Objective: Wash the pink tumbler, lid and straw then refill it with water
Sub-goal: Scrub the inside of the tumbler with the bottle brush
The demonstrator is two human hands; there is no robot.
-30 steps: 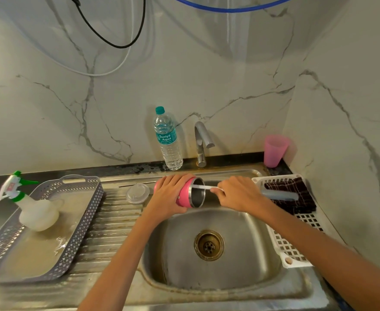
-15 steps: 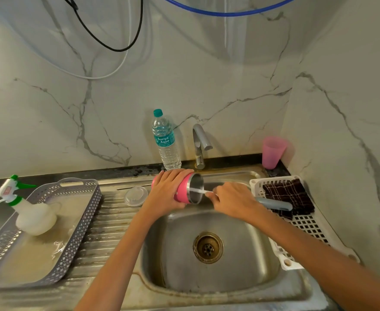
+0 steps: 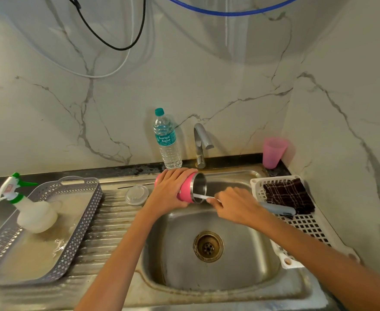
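Note:
My left hand (image 3: 170, 191) grips the pink tumbler (image 3: 188, 189), which lies on its side over the back of the sink (image 3: 240, 254) with its steel mouth facing right. My right hand (image 3: 236, 206) holds a bottle brush; its grey-blue handle (image 3: 278, 209) sticks out to the right and its thin white stem (image 3: 203, 197) reaches into the tumbler's mouth. The clear lid (image 3: 137, 195) lies flat on the ribbed drainboard, left of the tumbler. A thin metal straw (image 3: 137, 185) lies along the drainboard's back edge behind the lid.
The tap (image 3: 201, 143) stands behind the sink, with a water bottle (image 3: 167, 142) to its left and a pink plastic cup (image 3: 274, 152) at the right corner. A white rack (image 3: 308, 225) holds a dark cloth (image 3: 289, 195). A grey basket (image 3: 77, 223) holds a spray bottle (image 3: 31, 209).
The tumbler's mouth has tilted a little more upward and toward me. My right hand has drawn slightly right, so more of the brush stem shows outside the tumbler.

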